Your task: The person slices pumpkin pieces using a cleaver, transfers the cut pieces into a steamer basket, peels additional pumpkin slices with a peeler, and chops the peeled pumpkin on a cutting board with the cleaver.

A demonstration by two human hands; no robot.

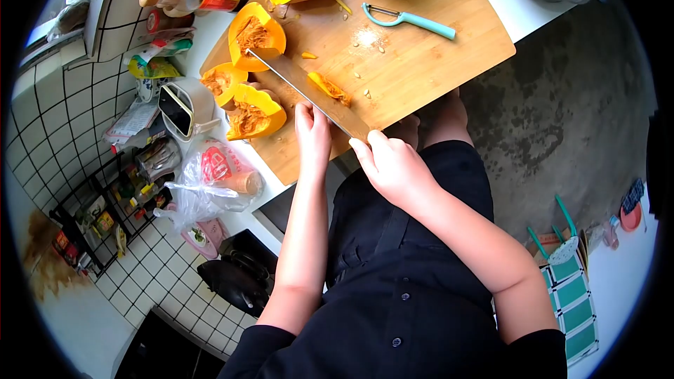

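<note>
A knife is held slantwise over a wooden board of cut pumpkin.
In the head view, the right hand (397,168) grips the knife (309,90); the left hand (312,130) is beside the blade, its finger opening unclear. A small pumpkin wedge (330,90), seeds (367,93) and a peeler (421,24) lie on the board (435,63), atop a white counter (516,3) between tiled wall (147,260) and stained grey floor (562,84).
</note>
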